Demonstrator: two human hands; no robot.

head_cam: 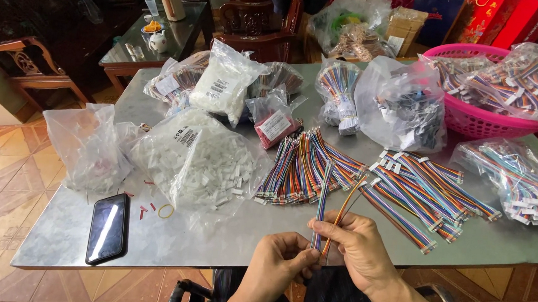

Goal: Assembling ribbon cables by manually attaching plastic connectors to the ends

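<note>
My left hand (pixel 276 261) and my right hand (pixel 355 246) meet at the near edge of a grey metal table (pixel 214 238). The left fingers pinch the lower end of a flat multicoloured ribbon cable (pixel 322 201) that rises toward the cable pile. The right fingers pinch a thin orange wire strand (pixel 345 208) beside it. Just beyond the hands lies a fanned heap of multicoloured ribbon cables (pixel 305 165). To its right lies a row of cables with white connectors (pixel 422 191).
A torn clear bag of small white connectors (pixel 200 159) lies left of the cables, with a black phone (pixel 108 227) and a yellow rubber band (pixel 166 210) near the front edge. Several bagged cable bundles fill the back. A pink basket (pixel 470 120) stands far right.
</note>
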